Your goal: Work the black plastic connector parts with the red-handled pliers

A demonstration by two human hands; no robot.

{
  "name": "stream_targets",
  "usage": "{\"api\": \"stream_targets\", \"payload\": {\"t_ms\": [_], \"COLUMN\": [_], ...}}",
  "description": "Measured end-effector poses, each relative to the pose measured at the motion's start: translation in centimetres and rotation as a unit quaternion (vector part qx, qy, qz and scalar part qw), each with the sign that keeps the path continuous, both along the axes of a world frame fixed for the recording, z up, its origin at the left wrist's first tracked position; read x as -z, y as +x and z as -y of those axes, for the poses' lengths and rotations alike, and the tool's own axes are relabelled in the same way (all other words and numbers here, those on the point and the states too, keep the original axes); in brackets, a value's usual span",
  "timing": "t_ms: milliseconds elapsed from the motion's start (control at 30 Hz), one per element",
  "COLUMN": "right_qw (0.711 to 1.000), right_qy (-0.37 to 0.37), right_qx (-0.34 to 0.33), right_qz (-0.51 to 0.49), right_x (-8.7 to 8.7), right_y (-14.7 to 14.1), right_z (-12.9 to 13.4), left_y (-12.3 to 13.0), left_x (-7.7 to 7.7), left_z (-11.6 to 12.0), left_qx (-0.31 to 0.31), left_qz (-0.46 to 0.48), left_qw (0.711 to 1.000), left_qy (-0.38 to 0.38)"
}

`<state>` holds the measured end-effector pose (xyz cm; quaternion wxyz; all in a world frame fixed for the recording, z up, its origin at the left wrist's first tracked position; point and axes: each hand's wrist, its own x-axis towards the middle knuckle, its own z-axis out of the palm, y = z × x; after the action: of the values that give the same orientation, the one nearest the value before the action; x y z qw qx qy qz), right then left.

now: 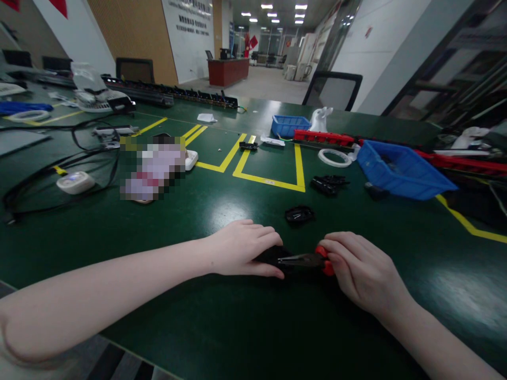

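Note:
My right hand (362, 269) is closed around the red handles of a pair of needle-nose pliers (307, 260), whose jaws point left. My left hand (249, 248) grips a black plastic part (271, 256), thumb below and fingers above. The tips of the pliers lie at this part; whether they pinch it I cannot tell. Beyond my hands rests a black oval part (299, 214) with small metal pieces in it. Several black parts (329, 184) lie in a small pile farther back.
A blue bin (404, 169) stands at right, with a white ring (335, 158) beside it. Behind are a smaller blue bin (291, 125) and a red strip (322, 138). At left lie a blurred-out phone (154, 171), a white device (75, 182) and black cables (35, 211).

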<state>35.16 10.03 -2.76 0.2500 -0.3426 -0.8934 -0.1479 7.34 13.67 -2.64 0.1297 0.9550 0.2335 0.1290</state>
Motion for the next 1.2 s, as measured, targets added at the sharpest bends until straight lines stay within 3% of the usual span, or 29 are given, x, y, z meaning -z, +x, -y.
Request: {"api": "stream_targets", "payload": {"t_ms": [400,833,1200], "right_qw": [0.999,0.998,0.989], "right_qy": [0.028,0.026,-0.121], "right_qx": [-0.013,0.001,0.051], "right_qz": [0.040,0.060,0.074], "right_x": [-0.62,0.34,-0.03], "right_y": [-0.53,-0.41,-0.82], "right_z": [0.03,-0.77,-0.21], "left_y": [0.17,0.28,0.12], "left_x": [0.23,0.15,0.15], "left_z": [-0.19,-0.44,-0.41], "left_qx": [-0.005,0.003,-0.019], "left_qz": [-0.004,-0.016,-0.002], "left_qw": [1.000,1.000,0.999], "left_qy": [0.002,-0.017,-0.051]}}
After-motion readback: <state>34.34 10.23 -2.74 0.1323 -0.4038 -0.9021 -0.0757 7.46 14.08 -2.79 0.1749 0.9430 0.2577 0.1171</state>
